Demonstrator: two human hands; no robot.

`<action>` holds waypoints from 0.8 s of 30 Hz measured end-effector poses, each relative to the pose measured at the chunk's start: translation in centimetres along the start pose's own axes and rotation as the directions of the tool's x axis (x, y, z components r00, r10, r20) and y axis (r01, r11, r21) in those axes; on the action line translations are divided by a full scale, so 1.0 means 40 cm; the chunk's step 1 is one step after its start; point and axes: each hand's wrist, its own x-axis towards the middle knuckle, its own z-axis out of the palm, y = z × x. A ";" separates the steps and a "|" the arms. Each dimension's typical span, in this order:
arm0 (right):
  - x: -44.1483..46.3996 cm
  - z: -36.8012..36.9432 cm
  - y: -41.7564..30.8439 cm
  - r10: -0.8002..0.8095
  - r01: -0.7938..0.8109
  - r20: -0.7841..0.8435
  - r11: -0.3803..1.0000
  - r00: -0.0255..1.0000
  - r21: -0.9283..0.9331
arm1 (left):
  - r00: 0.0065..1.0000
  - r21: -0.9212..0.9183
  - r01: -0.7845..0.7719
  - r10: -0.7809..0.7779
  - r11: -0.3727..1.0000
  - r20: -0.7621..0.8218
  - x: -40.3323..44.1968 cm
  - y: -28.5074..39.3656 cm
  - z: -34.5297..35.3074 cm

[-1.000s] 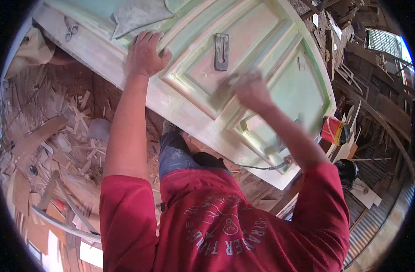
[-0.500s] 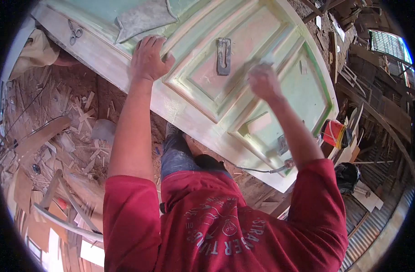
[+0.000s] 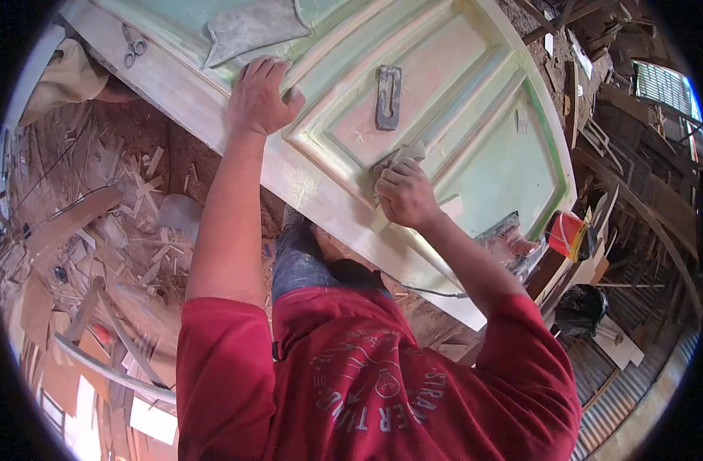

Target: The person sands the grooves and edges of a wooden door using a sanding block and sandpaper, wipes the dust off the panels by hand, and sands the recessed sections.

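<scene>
A panelled door (image 3: 497,115) with pale green and pinkish patches lies in front of me. My left hand (image 3: 264,98) rests on its near edge, fingers laid out and thumb apart, holding nothing. My right hand (image 3: 405,192) is closed on a folded piece of sandpaper (image 3: 415,150), pressed to the moulding at the near end of a panel. Between the hands, a grey slotted block (image 3: 387,121) lies on that panel. A wrinkled grey sheet (image 3: 251,31) lies just beyond my left hand.
Scissors (image 3: 136,48) lie on the door's left edge. A dusty tool (image 3: 513,240) with a cable (image 3: 436,293) sits by my right forearm. Beyond the door are a red and yellow container (image 3: 568,233) and a black bag (image 3: 582,310). Wood scraps (image 3: 147,188) litter the floor.
My right hand has moved left and toward me along the moulding, from blurred motion to a clear grip on the sandpaper. My left hand stays at the same place on the door.
</scene>
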 end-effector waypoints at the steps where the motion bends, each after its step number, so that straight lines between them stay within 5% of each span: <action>1: -0.004 -0.011 0.032 -0.032 0.031 0.041 0.999 0.999 0.040 | 1.000 0.003 -0.003 0.003 1.000 -0.004 0.003 -0.001 0.001; 3: -0.016 -0.032 0.228 -0.220 0.218 0.047 0.975 0.974 0.049 | 0.999 0.012 -0.028 0.028 1.000 -0.018 0.008 -0.004 0.004; 6: 0.037 -0.161 0.378 0.092 -0.105 -0.059 0.955 0.994 -0.278 | 0.999 0.018 -0.028 0.028 0.999 -0.036 0.001 -0.010 0.009; 8: -0.045 -0.021 0.366 -0.033 -0.035 -0.289 0.973 0.957 -0.229 | 1.000 0.002 -0.005 0.005 1.000 -0.011 0.006 -0.003 0.004; 11: -0.085 0.048 0.160 0.053 -0.061 0.094 0.995 0.994 0.084 | 1.000 -0.007 0.013 -0.012 1.000 0.019 0.003 -0.007 0.006; 13: -0.025 -0.029 0.087 0.003 -0.022 0.108 0.983 0.994 0.183 | 1.000 0.018 0.013 -0.013 1.000 0.023 0.000 -0.003 0.001; 14: -0.069 0.024 0.236 -0.149 0.143 0.044 0.984 0.988 0.111 | 1.000 0.030 0.007 -0.007 1.000 0.022 0.006 0.001 -0.001; 15: -0.064 -0.008 0.326 -0.047 0.050 0.037 0.993 0.998 -0.102 | 1.000 0.028 -0.008 0.008 1.000 0.012 0.012 0.002 0.000; 16: -0.046 -0.060 0.406 0.252 -0.200 0.134 0.928 0.958 -0.313 | 1.000 0.024 -0.015 0.015 1.000 0.001 0.010 0.000 0.002; 18: 0.024 -0.125 0.379 0.082 -0.110 -0.145 0.975 0.986 -0.193 | 1.000 0.022 -0.018 0.018 1.000 -0.005 0.001 -0.004 0.003; 20: -0.051 0.009 0.287 0.095 -0.126 -0.181 0.978 0.979 -0.168 | 1.000 0.019 -0.021 0.021 1.000 -0.010 0.006 -0.008 0.005; 22: -0.061 0.041 0.085 0.131 -0.133 0.048 0.990 0.990 0.049 | 1.000 -0.003 -0.002 0.002 1.000 0.011 0.009 -0.004 -0.002; 24: -0.047 0.009 0.131 -0.019 0.013 0.035 0.987 0.999 0.160 | 0.999 -0.009 0.009 -0.008 1.000 0.034 0.010 0.005 -0.008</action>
